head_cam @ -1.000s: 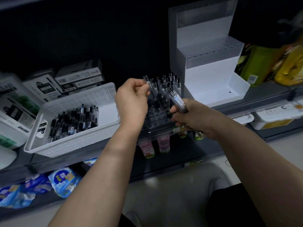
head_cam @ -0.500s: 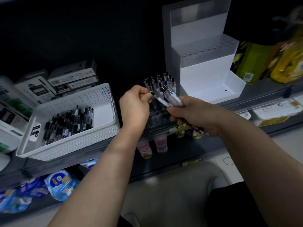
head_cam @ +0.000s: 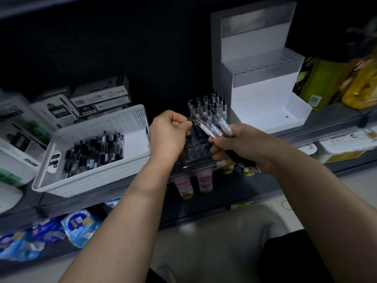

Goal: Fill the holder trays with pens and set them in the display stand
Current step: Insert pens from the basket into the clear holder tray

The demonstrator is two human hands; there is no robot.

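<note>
holder tray, clear, at front edge of shelf between both hands, rear rows carrying upright pens, front holes showing. right hand clenched round pen bunch just above tray; left hand pinching end of single pen at that bunch. display stand, white, stepped, just right of tray; white basket of loose pens to its left.

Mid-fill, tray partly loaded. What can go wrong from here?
1. The right hand grips a fanned bundle of pens. While the left hand pinches one pen, others may slip out.
2. The clear holder tray sits at the front edge of the shelf, so a hard push might tip it off.
3. With dim light and clear sockets, a missed hole seems likely.
</note>
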